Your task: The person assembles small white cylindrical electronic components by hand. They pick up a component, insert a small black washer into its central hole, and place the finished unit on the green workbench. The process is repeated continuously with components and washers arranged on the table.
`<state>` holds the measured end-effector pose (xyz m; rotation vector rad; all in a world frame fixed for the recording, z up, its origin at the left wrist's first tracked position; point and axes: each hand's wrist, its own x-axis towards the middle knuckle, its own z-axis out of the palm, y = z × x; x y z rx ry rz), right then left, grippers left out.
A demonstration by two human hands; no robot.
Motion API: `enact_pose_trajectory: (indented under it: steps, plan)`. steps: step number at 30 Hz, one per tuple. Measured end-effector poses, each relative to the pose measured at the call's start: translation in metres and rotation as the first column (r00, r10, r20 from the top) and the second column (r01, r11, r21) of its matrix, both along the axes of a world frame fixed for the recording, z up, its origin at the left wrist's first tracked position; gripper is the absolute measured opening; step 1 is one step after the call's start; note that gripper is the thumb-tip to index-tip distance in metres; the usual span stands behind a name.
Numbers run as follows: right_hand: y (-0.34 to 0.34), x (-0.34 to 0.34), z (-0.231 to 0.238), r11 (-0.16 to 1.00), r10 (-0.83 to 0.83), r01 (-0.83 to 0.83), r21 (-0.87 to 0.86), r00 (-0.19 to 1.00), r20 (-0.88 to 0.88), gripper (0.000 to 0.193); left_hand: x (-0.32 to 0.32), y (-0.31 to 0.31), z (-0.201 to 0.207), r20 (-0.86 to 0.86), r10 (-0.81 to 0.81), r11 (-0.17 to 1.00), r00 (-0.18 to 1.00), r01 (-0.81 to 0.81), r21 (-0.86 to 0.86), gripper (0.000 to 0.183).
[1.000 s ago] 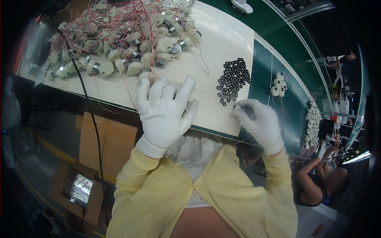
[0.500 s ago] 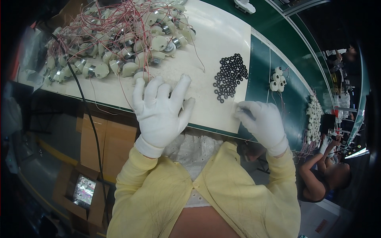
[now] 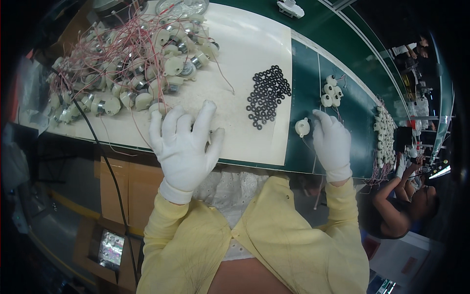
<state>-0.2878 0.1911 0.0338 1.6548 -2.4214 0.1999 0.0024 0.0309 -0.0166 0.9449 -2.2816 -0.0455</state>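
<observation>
Lone motor: A pale round motor (image 3: 302, 127) lay on the green part of the bench (image 3: 297, 158), just left of your right hand (image 3: 333, 147).
Motor hazard: A sideways brush of your fingertips could have shifted it.
Right-hand pose: Your fingers bent forward, away from your body; whether the grip was apart or together could not be told.
Black rings: The loose rings (image 3: 268, 97) lay on white surface between your hands; a sweeping cuff could have scattered them.
Left-hand pose: Your left hand (image 3: 182, 147) spread its fingers apart near the motor pile (image 3: 174, 66).
Wire hazard: Tangled red wires (image 3: 142, 46) could have snagged those fingers.
</observation>
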Motion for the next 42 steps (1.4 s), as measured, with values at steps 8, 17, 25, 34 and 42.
enact_pose_trajectory:
  steps: [8, 17, 25, 34, 42]
  plan:
    - [-0.002, 0.037, 0.024, 0.993, 0.047, -0.015, -0.119, 0.962, 0.271, 0.039, 0.001, 0.000, 0.000, 0.051, -0.014, 1.000, 0.999, 0.014, 0.003, 0.057]
    - [0.003, 0.010, 0.011, 0.986, -0.052, 0.127, -0.111, 0.855, 0.517, 0.041, -0.001, 0.000, 0.001, 0.052, 0.003, 1.000, 0.999, -0.002, -0.011, 0.051]
    - [-0.002, 0.043, -0.005, 0.996, 0.079, -0.067, -0.051, 0.954, 0.290, 0.043, 0.000, 0.001, 0.003, 0.092, -0.008, 0.999, 0.996, 0.005, 0.032, 0.055]
    - [0.036, 0.009, 0.017, 0.973, -0.076, 0.233, 0.009, 0.281, 0.957, 0.033, 0.001, 0.002, 0.004, 0.112, -0.001, 0.999, 0.994, -0.005, 0.052, 0.054]
    - [0.035, 0.000, 0.030, 0.952, -0.142, 0.305, 0.040, 0.320, 0.937, 0.039, 0.001, 0.000, 0.003, 0.130, 0.001, 0.999, 0.991, -0.007, 0.049, 0.055]
